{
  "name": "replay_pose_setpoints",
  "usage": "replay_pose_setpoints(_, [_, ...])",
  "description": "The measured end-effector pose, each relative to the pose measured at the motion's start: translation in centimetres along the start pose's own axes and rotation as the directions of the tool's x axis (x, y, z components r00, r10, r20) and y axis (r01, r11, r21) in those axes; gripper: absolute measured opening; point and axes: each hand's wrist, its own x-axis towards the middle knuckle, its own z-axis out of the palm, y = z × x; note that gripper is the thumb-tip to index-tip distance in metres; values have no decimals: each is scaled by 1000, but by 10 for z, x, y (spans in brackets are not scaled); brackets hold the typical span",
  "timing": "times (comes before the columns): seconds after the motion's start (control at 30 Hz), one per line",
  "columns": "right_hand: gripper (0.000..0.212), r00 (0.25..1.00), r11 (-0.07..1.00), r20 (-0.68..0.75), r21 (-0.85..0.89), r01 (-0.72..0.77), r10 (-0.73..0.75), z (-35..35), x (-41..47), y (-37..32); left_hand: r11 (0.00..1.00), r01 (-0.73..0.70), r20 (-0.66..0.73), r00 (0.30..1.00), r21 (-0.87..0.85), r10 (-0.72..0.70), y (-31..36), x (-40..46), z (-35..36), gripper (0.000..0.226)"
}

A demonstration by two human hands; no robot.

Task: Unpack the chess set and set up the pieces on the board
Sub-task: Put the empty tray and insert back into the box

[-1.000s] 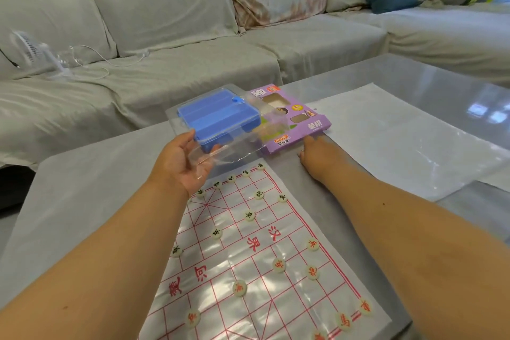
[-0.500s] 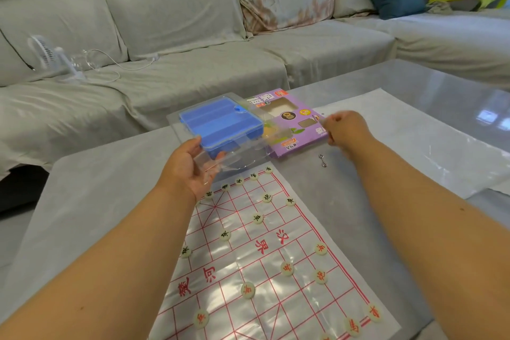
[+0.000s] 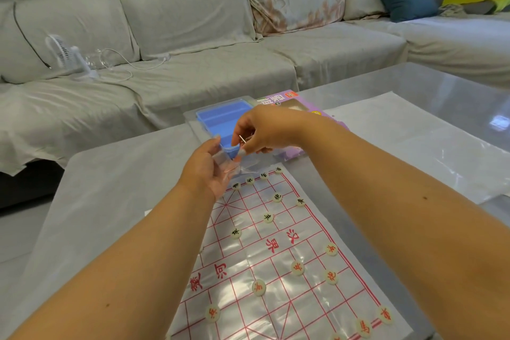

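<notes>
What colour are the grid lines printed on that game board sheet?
Red, on a clear glossy sheet; the board shows plainly in the head view.

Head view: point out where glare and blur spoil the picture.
Head view: glare from window light whitens the glass table at right; sheen washes out the plastic chess board near its middle, dimming grid lines; the small fan on the sofa is smeared by motion blur; the hands stay fairly sharp.
</notes>
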Motion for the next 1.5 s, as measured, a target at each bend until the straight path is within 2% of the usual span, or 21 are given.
replay_pose_setpoints(0.17, [27, 999, 999, 50, 28, 15, -16, -4, -3, -4, 1000, -6, 28, 1000, 11, 6, 2, -5, -1, 36])
replay_pose_setpoints(0.23, [30, 999, 999, 41, 36, 17, -18, -5, -1, -4, 1000, -8, 21, 1000, 3, 8, 3, -6, -1, 37])
replay_pose_setpoints(0.4, [22, 998, 998, -57, 53, 29, -26, -5, 0, -3, 1000, -9, -2, 1000, -19, 9, 3, -9, -1, 36])
replay_pose_setpoints(0.47, [17, 982, 992, -191, 129, 18, 7, -11, -4, 4, 998, -9, 7, 1000, -58, 10, 4, -10, -1, 30])
replay_pose_setpoints(0.53, [13, 894, 967, -411, 242, -83, 179, -26, -3, 28, 996, -15, 14, 1000, -83, 16, 6, -10, -2, 27])
replay_pose_setpoints(0.6, [13, 732, 908, -539, 276, -315, 418, -39, -3, 66, 995, -26, 13, 1000, -98, 27, 7, -8, -5, 27])
replay_pose_setpoints(0.63, [17, 675, 853, -527, 242, -463, 516, -41, -8, 85, 994, -31, 14, 999, -104, 33, 7, -6, -6, 26])
replay_pose_setpoints(0.7, [22, 624, 713, -383, 152, -685, 681, -33, -19, 116, 993, -44, 27, 999, -112, 47, 6, -6, -6, 26])
replay_pose_setpoints(0.77, [15, 600, 640, -232, 181, -747, 765, -12, -28, 135, 991, -50, 48, 997, -124, 56, 5, -4, -5, 29])
replay_pose_setpoints(0.83, [15, 630, 656, -220, 70, -752, 745, 10, -30, 149, 990, -52, 74, 995, -130, 62, 3, -3, -4, 33])
replay_pose_setpoints(0.9, [27, 657, 672, -317, -77, -736, 683, 27, -27, 155, 991, -54, 86, 994, -127, 65, 0, 0, -3, 34])
replay_pose_setpoints(0.97, [39, 642, 668, -376, -78, -740, 668, 34, -22, 160, 993, -54, 87, 994, -105, 63, -2, 1, -3, 35])
replay_pose_setpoints(1.1, [36, 614, 626, -362, -101, -774, 701, 32, -19, 162, 995, -49, 84, 995, -86, 56, -5, 1, -2, 36])
replay_pose_setpoints(1.2, [37, 648, 633, -319, -165, -757, 692, 31, -22, 158, 994, -42, 82, 995, -101, 50, -6, 1, -2, 36])
replay_pose_setpoints(1.3, [25, 694, 670, -297, -194, -717, 656, 34, -25, 155, 994, -38, 74, 996, -98, 45, -7, -1, -2, 35])
replay_pose_setpoints(1.37, [6, 703, 718, -347, -110, -688, 621, 28, -29, 147, 994, -35, 60, 997, -101, 41, -6, -3, -2, 35])
replay_pose_setpoints(1.4, [13, 697, 761, -401, -2, -649, 594, 21, -30, 143, 994, -37, 52, 998, -99, 42, -5, -3, -2, 34])
replay_pose_setpoints(1.43, [19, 686, 803, -443, 156, -575, 577, 14, -30, 138, 995, -41, 45, 998, -95, 45, -4, -3, -3, 34])
replay_pose_setpoints(1.47, [21, 670, 816, -469, 382, -434, 576, 7, -31, 130, 995, -43, 42, 998, -92, 47, -3, -3, -3, 34])
replay_pose_setpoints(1.5, [19, 667, 771, -468, 578, -266, 580, 1, -33, 119, 995, -45, 43, 998, -94, 49, -3, -3, -3, 34])
